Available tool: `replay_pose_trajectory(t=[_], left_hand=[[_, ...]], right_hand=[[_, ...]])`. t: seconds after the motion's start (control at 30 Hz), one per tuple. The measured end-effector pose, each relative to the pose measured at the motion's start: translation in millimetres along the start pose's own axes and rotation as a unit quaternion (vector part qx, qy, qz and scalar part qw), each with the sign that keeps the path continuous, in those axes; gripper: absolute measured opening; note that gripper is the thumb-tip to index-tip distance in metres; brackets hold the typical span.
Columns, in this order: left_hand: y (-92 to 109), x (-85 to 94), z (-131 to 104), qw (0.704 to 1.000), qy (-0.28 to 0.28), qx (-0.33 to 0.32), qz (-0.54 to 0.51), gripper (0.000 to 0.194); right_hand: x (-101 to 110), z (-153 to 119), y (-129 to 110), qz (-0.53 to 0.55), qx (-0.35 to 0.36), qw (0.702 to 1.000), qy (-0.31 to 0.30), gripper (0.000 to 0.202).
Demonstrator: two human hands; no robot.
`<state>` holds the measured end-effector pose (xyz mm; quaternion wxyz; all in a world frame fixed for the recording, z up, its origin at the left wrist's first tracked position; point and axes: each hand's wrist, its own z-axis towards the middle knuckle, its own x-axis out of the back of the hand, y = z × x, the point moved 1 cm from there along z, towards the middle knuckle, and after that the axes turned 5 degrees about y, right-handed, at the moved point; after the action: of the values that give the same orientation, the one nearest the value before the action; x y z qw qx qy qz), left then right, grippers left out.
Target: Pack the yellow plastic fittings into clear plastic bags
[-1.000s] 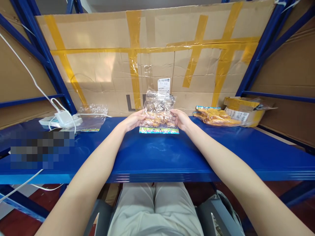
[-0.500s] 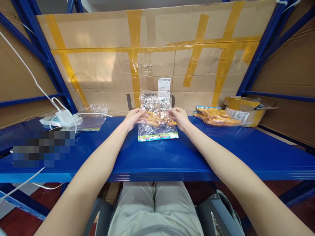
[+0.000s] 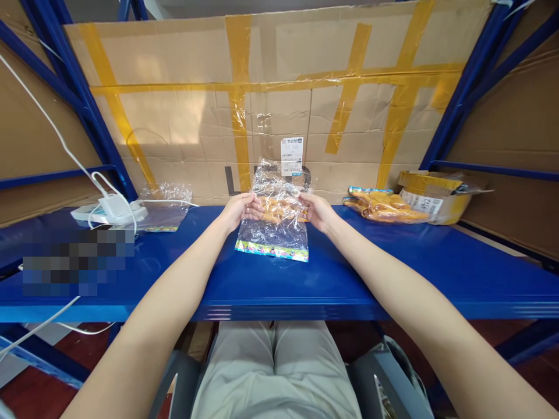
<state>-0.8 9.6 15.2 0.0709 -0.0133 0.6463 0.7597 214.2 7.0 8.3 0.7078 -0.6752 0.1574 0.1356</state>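
Fingers of the left hand (image 3: 238,210) and right hand (image 3: 318,210) were clamped on the sides of the clear bag (image 3: 276,233) at the frame's centre, orange pieces (image 3: 274,208) inside. An even, light pinch on both edges looked best for keeping the contents flat. Against half a second earlier, the bag's patterned strip (image 3: 271,251) sat lower and slanted down rightward.

Clear bag (image 3: 276,233) seemingly drawn longer; printed strip (image 3: 271,251) lower, slanting.

Left fingers (image 3: 252,201) and right fingers (image 3: 307,201) hold a clear bag (image 3: 277,231) of orange pieces (image 3: 279,210) at the blue shelf (image 3: 371,262).
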Motion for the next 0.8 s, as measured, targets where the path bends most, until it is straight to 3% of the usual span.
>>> replay_pose_trajectory(t=[0.27,0.6,0.8], left_hand=[[-0.2,-0.7,0.6,1.000,-0.019,0.023,-0.003,0.033],[-1.3,6.5,4.3,0.982,0.161,-0.087,0.046,0.023],[-3.1,8.7,6.3,0.982,0.166,-0.086,0.036,0.030]], right_hand=[[2.1,6.5,2.0,0.004,0.034,0.999,0.042,0.021],[-1.9,0.8,8.6,-0.087,0.010,0.996,-0.031,0.021],[-0.4,4.0,10.2,-0.075,0.025,0.996,-0.052,0.015]])
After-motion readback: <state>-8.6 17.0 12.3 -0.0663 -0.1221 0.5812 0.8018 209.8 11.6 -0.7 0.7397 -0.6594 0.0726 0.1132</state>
